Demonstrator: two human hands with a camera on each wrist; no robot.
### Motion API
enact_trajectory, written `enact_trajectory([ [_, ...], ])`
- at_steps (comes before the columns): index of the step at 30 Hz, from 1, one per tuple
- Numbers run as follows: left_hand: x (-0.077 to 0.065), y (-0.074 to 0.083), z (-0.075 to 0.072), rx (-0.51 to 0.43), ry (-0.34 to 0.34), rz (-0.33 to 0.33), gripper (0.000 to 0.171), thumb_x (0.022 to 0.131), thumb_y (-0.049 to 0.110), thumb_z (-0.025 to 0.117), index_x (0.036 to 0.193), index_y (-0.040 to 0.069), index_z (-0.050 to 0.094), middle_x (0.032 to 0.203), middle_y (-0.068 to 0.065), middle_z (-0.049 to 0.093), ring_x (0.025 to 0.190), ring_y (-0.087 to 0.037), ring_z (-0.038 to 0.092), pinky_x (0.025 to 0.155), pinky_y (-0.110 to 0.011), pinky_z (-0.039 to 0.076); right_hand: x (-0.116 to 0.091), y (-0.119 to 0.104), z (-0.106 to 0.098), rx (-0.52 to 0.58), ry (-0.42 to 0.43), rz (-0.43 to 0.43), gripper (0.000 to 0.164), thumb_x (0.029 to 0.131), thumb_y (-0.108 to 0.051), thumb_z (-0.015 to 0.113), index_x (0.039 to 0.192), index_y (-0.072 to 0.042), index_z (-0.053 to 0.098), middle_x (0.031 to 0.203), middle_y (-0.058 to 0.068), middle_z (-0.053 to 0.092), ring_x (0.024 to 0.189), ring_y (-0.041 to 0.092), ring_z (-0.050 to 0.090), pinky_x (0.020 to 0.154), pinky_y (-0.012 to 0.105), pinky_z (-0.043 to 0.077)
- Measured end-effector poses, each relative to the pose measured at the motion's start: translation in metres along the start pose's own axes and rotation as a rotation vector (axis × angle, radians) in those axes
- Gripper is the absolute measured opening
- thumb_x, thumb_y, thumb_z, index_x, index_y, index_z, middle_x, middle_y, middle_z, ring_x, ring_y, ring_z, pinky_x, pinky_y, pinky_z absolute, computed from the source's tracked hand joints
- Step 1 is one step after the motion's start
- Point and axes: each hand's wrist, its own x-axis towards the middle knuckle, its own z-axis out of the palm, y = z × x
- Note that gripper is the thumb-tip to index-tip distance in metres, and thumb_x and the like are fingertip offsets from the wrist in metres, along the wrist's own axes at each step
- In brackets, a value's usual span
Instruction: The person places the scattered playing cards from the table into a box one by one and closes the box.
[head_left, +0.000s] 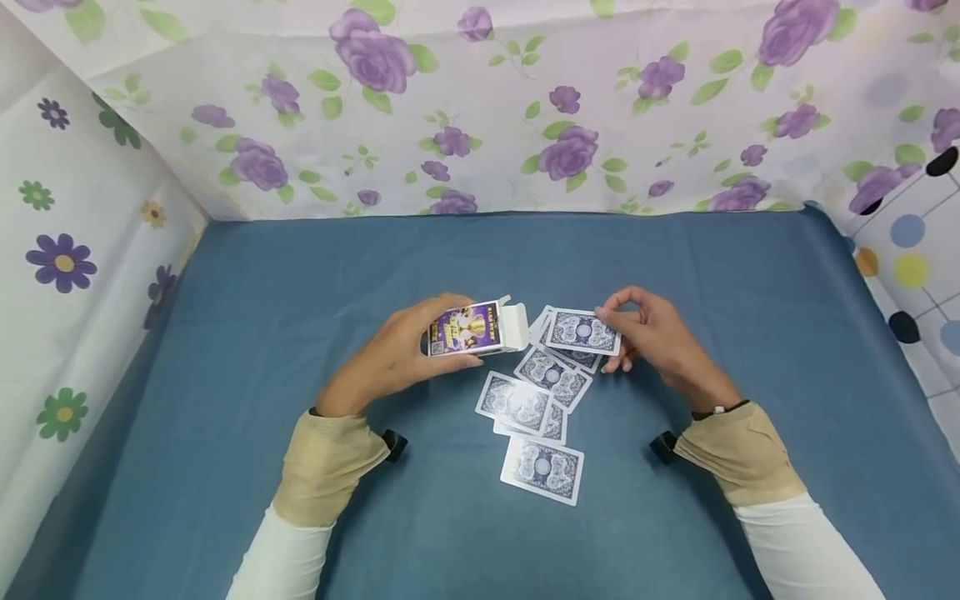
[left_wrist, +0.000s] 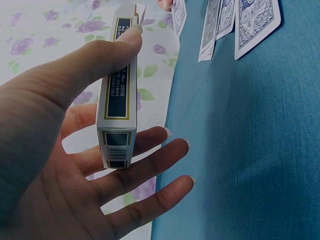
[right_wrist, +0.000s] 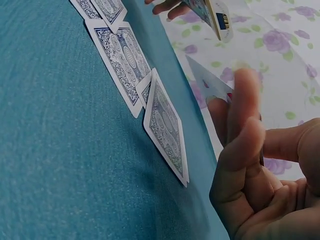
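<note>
My left hand (head_left: pixel 405 350) grips a small playing-card box (head_left: pixel 465 329), purple and gold on its face, thumb along one narrow side and fingers around the other. The box's white end flap (head_left: pixel 514 327) stands open toward the right. In the left wrist view the box (left_wrist: pixel 119 100) shows its dark printed side and a barcode end. My right hand (head_left: pixel 651 333) pinches a playing card (head_left: pixel 583 332) at its right end, blue patterned back up, above other cards. In the right wrist view red marks show on the held card's (right_wrist: pixel 205 82) face.
Several face-down cards lie overlapping on the blue cloth (head_left: pixel 315 267), among them one card (head_left: pixel 553 377) below the held one and another card (head_left: pixel 543 471) nearest me. Flowered sheeting (head_left: pixel 510 108) rises behind and on the left; dotted sheeting (head_left: pixel 911 271) hangs at the right.
</note>
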Motion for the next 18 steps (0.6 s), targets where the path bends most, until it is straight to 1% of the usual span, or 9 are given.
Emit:
enact_trajectory([
  [2,0.0001,0.0002,-0.0007,0.002,-0.001,0.001,0.068,0.08,0.048,0.076,0.139,0.024,0.052,0.115,0.003,0.059,0.087,-0.016,0.054,0.072,-0.034,0.048,0.0002,-0.0003,-0.0009,0.018,-0.002,0.0,0.034,0.099,-0.029,0.059,0.117,-0.003,0.048,0.062,0.016,0.063,0.048,0.035,0.063,0.044,0.033,0.048],
  [5,0.0003,-0.0002,-0.001,-0.001,-0.002,0.002,0.068,0.08,0.048,0.077,0.139,0.024,0.052,0.117,0.003,0.058,0.088,-0.016,0.054,0.074,-0.035,0.048,0.0007,-0.0011,-0.0023,0.042,0.009,0.002,0.034,0.098,-0.03,0.06,0.119,-0.005,0.05,0.059,0.013,0.061,0.048,0.035,0.062,0.044,0.033,0.048],
  [7,0.0005,-0.0009,-0.0008,-0.001,-0.003,0.003,0.068,0.08,0.047,0.077,0.139,0.024,0.052,0.118,0.003,0.058,0.089,-0.016,0.054,0.075,-0.035,0.047,0.001,-0.0015,-0.0034,0.06,0.013,0.004,0.037,0.098,-0.03,0.06,0.121,-0.003,0.05,0.062,0.016,0.062,0.049,0.035,0.063,0.044,0.034,0.048],
  [12,0.0012,-0.0029,-0.0002,-0.001,-0.004,0.007,0.067,0.08,0.047,0.077,0.138,0.023,0.052,0.117,0.003,0.059,0.09,-0.016,0.055,0.076,-0.035,0.048,0.0014,-0.0023,-0.0051,0.091,-0.003,0.013,0.049,0.098,-0.032,0.059,0.13,0.003,0.049,0.071,0.023,0.065,0.054,0.036,0.065,0.046,0.035,0.048],
  [14,0.0016,-0.0032,0.0002,-0.005,-0.004,0.009,0.067,0.08,0.047,0.077,0.138,0.024,0.053,0.116,0.003,0.059,0.089,-0.016,0.055,0.075,-0.035,0.048,0.0009,-0.0022,-0.0052,0.1,-0.013,0.013,0.051,0.098,-0.032,0.059,0.132,0.004,0.05,0.074,0.02,0.067,0.056,0.034,0.066,0.047,0.034,0.049],
  [18,0.0018,-0.0028,0.0005,-0.006,-0.002,0.005,0.067,0.08,0.047,0.077,0.138,0.025,0.053,0.115,0.003,0.059,0.088,-0.016,0.055,0.074,-0.035,0.048,-0.0004,-0.002,-0.0062,0.127,-0.034,-0.006,0.046,0.099,-0.029,0.059,0.13,0.005,0.054,0.086,0.012,0.071,0.06,0.026,0.066,0.05,0.031,0.049],
])
